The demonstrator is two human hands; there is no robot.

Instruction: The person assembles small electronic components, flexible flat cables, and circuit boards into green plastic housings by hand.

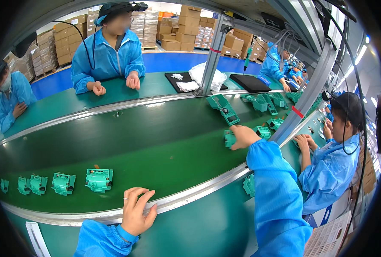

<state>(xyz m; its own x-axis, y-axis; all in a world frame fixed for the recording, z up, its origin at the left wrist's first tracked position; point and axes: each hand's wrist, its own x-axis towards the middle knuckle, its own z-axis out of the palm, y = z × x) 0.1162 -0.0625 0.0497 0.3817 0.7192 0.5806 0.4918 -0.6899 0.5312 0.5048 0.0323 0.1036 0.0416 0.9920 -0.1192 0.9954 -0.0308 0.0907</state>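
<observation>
My right hand [244,136] reaches out over the green conveyor belt [156,145]. Its fingers are closed on the edge of a small green plastic housing [229,139], partly hidden behind them. By the belt's near metal rail, my left hand [138,212] holds nothing, its fingers loosely bent and the thumb apart. Farther left on the belt, several similar green housings stand in a row, the closest being a ribbed green housing [99,180]. Beyond my right hand lies a longer green housing [223,110] with dark round parts. Under my right forearm, another green piece [248,185] rests on the near table.
A metal post [299,103] with red tape rises right of my right arm. Across the belt stands a person in blue [109,60]; another person [333,158] works at right. Black mats [249,83] and white bags [207,76] lie on the far table. A screwdriver [247,58] hangs above.
</observation>
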